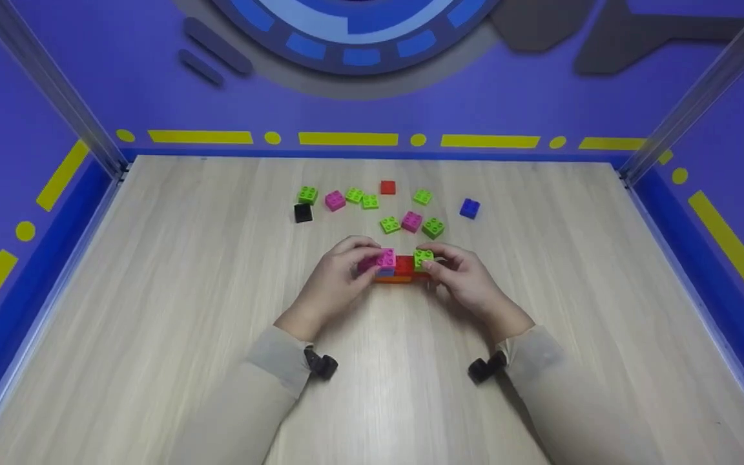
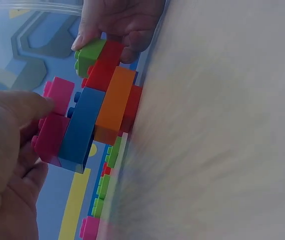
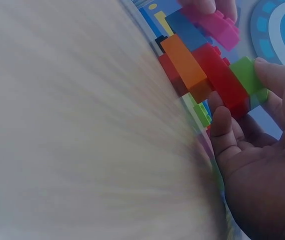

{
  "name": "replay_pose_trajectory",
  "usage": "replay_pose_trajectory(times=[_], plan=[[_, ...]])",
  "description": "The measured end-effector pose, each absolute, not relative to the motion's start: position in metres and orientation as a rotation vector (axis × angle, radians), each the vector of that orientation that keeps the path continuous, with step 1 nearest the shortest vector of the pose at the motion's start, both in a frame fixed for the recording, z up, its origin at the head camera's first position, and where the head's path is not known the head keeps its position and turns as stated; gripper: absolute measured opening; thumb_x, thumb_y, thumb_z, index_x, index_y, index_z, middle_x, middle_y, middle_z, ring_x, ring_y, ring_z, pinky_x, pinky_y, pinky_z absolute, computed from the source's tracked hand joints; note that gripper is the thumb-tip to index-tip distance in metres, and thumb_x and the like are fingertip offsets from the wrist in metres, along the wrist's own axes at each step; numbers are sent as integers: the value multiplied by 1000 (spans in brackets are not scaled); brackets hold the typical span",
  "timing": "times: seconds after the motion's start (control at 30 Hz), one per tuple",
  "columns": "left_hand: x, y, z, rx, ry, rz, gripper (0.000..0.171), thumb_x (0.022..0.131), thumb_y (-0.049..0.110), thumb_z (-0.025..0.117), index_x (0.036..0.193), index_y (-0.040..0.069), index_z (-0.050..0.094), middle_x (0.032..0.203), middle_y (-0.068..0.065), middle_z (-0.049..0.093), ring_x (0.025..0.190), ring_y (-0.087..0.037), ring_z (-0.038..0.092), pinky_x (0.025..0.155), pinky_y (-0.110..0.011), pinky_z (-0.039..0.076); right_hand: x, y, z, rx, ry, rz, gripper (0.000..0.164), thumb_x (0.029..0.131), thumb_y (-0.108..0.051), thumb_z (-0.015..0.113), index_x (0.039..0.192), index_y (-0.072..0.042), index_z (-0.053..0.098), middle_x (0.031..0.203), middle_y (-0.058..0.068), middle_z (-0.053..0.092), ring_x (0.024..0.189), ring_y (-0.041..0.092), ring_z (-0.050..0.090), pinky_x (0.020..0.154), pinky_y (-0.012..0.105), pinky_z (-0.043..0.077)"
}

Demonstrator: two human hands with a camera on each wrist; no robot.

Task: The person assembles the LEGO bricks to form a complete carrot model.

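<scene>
A person is building with toy bricks. The build [image 1: 404, 265] is between the two hands, near the front of the loose bricks. The left hand [image 1: 335, 279] pinches a pink brick [image 1: 385, 259] on top, next to a darker pink brick [image 2: 51, 141]. Both sit on a blue brick [image 2: 82, 117]. The right hand [image 1: 472, 282] pinches a green brick [image 1: 422, 257] that touches the top of a long red brick [image 3: 220, 75]. Under these come an orange brick [image 2: 115, 102] and a low red brick [image 3: 173, 74].

This looks like the step of adding top bricks. I can't tell if the green one is pushed on tight. The next move seems to need a straight push down, with the left hand keeping the build steady.

The counter [image 1: 185, 258] is pale wood. Behind the build lie loose green, pink and red bricks, a black brick [image 1: 303, 213] and a blue block [image 1: 469, 208]. The walls [image 1: 411, 103] are purply blue with yellow bars and dots, and metal posts [image 1: 695, 97] stand in the corners.
</scene>
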State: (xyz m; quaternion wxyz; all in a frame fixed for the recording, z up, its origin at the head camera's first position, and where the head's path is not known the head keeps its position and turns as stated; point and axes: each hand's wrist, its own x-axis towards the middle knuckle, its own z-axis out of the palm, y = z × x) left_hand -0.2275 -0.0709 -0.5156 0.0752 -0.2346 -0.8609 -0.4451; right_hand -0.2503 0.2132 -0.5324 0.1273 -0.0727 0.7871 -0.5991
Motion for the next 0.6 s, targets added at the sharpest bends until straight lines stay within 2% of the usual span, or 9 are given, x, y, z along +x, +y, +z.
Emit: replay_pose_trajectory(times=[0.13, 0.4, 0.6], plan=[[-228, -70, -516, -683, -2610, -1285, 29, 106, 14, 80, 134, 7, 81, 141, -7, 74, 137, -26, 72, 122, -38, 56, -251, 214, -533, -198, 2283, -1737, 42, 112, -28, 73, 151, -12, 71, 145, 14, 65, 113, 20, 65, 84, 20, 60], [-226, -68, -514, -634, -2674, -1250, 26, 109, 17, 76, 134, 11, 79, 143, -6, 73, 136, -27, 72, 123, -42, 56, -251, 215, -533, -170, 2267, -1728, 41, 113, -29, 73, 151, -15, 71, 138, 13, 66, 93, 18, 65, 67, 21, 52], [-225, -65, -511, -600, -2742, -1195, 20, 112, 20, 71, 130, 12, 77, 142, -7, 73, 137, -29, 71, 124, -44, 55, -251, 214, -532, -188, 2267, -1732, 41, 113, -26, 71, 152, -13, 70, 139, 13, 65, 92, 17, 65, 69, 21, 54]])
